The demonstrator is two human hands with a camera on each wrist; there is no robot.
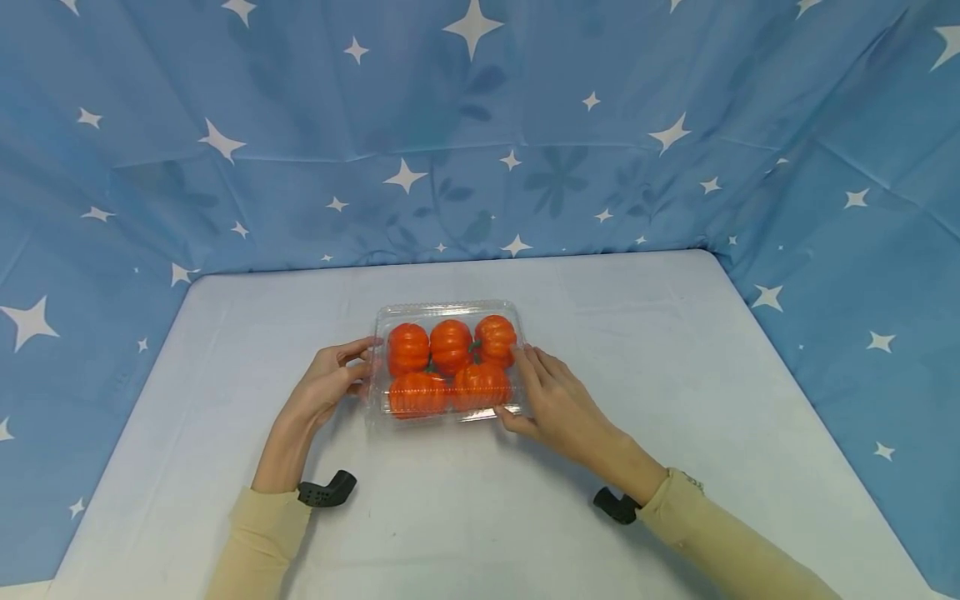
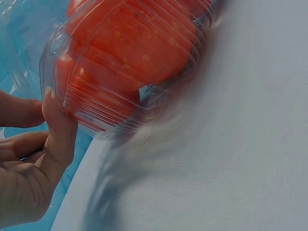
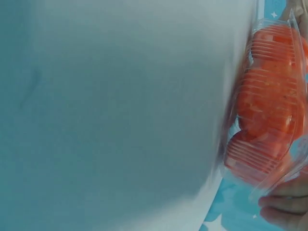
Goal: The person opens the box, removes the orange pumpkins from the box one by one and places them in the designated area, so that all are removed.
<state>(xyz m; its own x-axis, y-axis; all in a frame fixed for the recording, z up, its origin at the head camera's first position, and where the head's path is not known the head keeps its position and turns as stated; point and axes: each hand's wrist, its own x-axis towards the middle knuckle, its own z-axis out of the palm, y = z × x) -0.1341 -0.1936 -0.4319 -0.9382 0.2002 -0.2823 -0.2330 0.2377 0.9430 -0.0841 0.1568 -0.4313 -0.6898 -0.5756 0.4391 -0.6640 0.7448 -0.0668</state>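
Observation:
A clear plastic clamshell box (image 1: 450, 310) is held between both hands over the middle of the table. Inside it sit several small orange, ribbed pumpkins (image 1: 452, 347), with bits of green stem between them. My left hand (image 1: 318, 387) grips the box's left edge; in the left wrist view, its thumb and fingers pinch the rim. On the opposite side, my right hand (image 1: 558, 408) holds the right edge, fingers along the side and thumb at the front corner. The right wrist view shows its fingers (image 3: 284, 207) at the end of the box.
A white cloth covers the table (image 1: 465, 517). Behind it and along both sides hangs a blue curtain (image 1: 480, 125) with white stars. Dark wrist devices (image 1: 327, 489) sit at both sleeve cuffs.

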